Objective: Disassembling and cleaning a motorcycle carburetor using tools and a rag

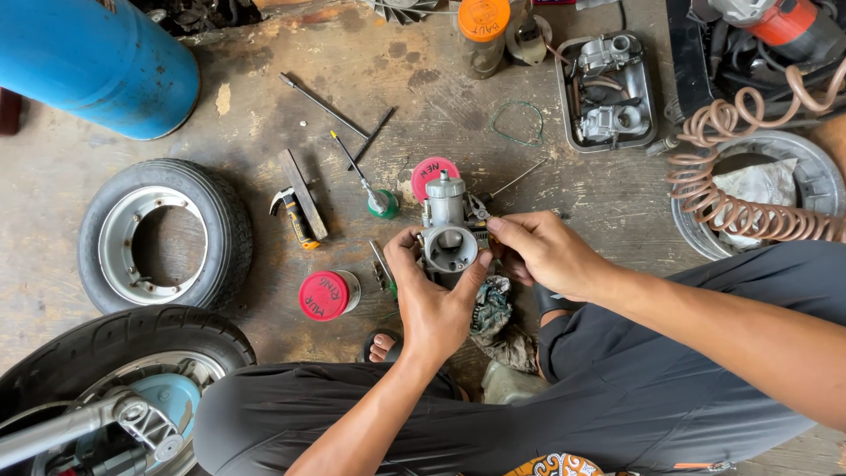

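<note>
A: Biggest things first: what lies around the person?

B: A blue cylinder [97, 66] lies at the top left of the concrete floor [247, 115]. A scooter wheel [132, 370] sits bottom left, with 1 loose small tyre on its rim [163, 234] above it. A coiled air hose [740, 167] runs over a metal basin [811, 176] on the right.

A: And the work itself?

B: The carburetor [448, 234] is off any engine, held above the floor in front of the person's knees. The left hand [432, 304] is clamped around its bore from below. The right hand [542, 251] pinches a small fitting on its right side.

A: How far along, would you say?

B: Midway, I judge. The body looks assembled, yet it is not mounted on anything. A metal tray [608, 88] holds 2 more carburetor parts, and a green gasket [518, 123] lies loose nearby.

A: Smaller things?

B: 1 red-lidded tin [326, 295], a screwdriver [361, 181], and a rag [493, 308] under the hands.
</note>
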